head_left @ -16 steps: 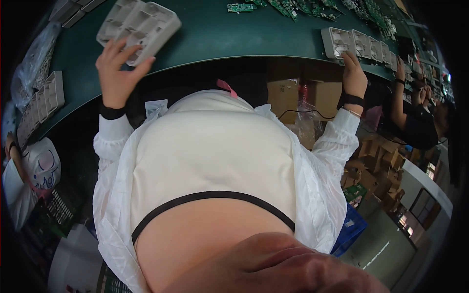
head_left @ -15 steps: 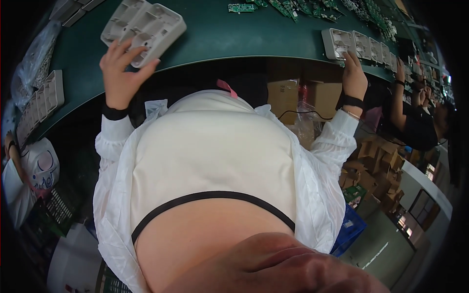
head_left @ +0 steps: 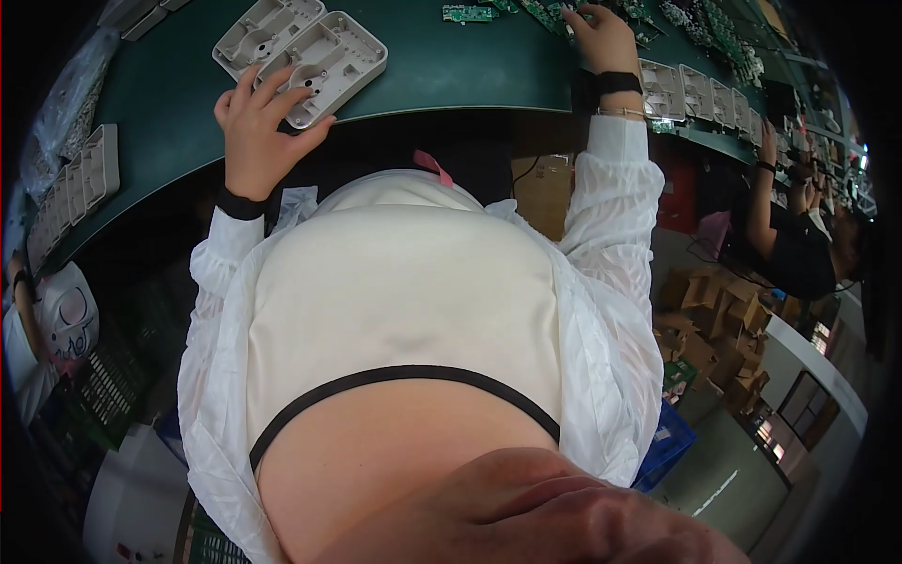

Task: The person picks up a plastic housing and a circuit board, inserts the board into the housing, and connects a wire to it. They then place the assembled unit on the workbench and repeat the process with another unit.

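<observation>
My left hand [head_left: 263, 132] is at the near edge of a pale grey plastic housing [head_left: 343, 61] with moulded compartments, its fingers spread over the inside and its thumb at the near edge. A second housing half [head_left: 268, 38] of the same kind lies beside it on the left, touching it. My right hand [head_left: 603, 39] reaches across the table to the green circuit boards [head_left: 540, 14] at the back. Its thumb and forefinger are apart at the boards; no board shows clearly between them.
The green table [head_left: 470, 70] curves in front of me. A single circuit board [head_left: 470, 13] lies left of the pile. More housings [head_left: 695, 89] stand in a row at right, others [head_left: 80, 188] at left. A co-worker [head_left: 789, 226] sits at right. Cardboard boxes [head_left: 719, 329] lie beyond.
My right hand has left the row of housings and moved left and away from me to the circuit boards. My left hand and its housing have shifted right, and the housing lies flatter.
</observation>
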Tool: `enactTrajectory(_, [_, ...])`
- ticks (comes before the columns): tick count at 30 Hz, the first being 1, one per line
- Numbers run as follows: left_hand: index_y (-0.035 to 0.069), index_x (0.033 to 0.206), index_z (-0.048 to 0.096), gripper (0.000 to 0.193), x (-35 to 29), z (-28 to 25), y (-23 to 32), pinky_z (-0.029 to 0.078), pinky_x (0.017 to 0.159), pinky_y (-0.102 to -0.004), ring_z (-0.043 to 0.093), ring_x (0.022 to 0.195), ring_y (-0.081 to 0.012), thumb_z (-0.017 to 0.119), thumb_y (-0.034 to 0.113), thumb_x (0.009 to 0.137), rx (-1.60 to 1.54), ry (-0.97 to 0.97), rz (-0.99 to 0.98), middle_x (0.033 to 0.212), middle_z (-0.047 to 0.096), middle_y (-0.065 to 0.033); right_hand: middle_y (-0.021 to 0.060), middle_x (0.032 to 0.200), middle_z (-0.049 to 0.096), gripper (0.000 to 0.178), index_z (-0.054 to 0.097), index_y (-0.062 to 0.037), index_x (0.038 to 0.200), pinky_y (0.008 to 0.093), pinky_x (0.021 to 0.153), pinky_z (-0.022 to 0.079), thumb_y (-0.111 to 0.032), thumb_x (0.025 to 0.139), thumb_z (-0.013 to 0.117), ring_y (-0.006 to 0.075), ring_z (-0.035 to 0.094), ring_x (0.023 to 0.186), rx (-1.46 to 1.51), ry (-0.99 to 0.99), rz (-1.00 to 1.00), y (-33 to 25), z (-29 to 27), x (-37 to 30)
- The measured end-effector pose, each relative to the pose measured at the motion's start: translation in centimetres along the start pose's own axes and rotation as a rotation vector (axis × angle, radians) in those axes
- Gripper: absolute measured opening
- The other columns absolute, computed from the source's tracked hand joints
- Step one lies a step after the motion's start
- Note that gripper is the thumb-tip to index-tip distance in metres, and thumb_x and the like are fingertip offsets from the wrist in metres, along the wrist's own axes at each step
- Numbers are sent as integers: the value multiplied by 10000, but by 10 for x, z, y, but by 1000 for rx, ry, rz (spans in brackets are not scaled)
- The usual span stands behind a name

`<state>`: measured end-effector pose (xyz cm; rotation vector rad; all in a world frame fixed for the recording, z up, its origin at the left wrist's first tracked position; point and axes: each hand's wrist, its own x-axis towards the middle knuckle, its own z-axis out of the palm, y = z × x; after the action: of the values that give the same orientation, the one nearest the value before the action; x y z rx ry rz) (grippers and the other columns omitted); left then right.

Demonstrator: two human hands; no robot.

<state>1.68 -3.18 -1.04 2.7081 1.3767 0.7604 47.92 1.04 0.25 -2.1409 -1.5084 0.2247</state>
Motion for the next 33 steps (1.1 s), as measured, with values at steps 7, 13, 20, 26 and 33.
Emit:
enactTrajectory(7, [152, 979, 800, 371, 1, 0, 5, 222, 1152, -599, 483, 1403, -327, 882, 423, 738, 33, 24, -1, 1325, 690, -5, 124, 871, 713, 205, 746, -27, 1043, 381, 676, 513, -164, 898, 699, 295, 659, 780, 399, 32, -20, 15, 6, -15])
enactTrajectory(13, [167, 973, 792, 352, 8, -2, 8, 176, 1178, -640, 466, 1432, -311, 883, 413, 737, 5, 53, 21, 1320, 690, 24, -28, 843, 690, 218, 747, -33, 1090, 218, 532, 357, -221, 994, 692, 62, 502, 620, 1430, -429, 361, 40, 26, -32])
enactTrajectory(20, [180, 960, 774, 339, 17, 0, 20, 171, 1195, -635, 457, 1438, -327, 893, 385, 717, -86, 95, 128, 1327, 679, 32, 45, 815, 718, 261, 770, -60, 1053, 289, 610, 489, -297, 956, 720, 148, 632, 689, 423, -141, 103, -14, 9, -61])
enactTrajectory(26, [179, 948, 770, 333, 20, 0, 27, 168, 1200, -634, 456, 1437, -334, 891, 377, 710, -111, 62, 163, 1320, 679, 27, 112, 880, 746, 250, 768, -116, 1067, 417, 755, 572, -304, 908, 728, 316, 726, 834, -198, 184, -37, 42, -47, -13])
enactTrajectory(33, [167, 966, 774, 352, 23, 8, 32, 151, 1190, -665, 454, 1438, -337, 879, 392, 717, -137, 5, 197, 1320, 676, 16, 168, 959, 705, 151, 748, -55, 961, 455, 783, 553, -143, 869, 666, 394, 681, 928, 193, -32, -591, 91, -34, 46])
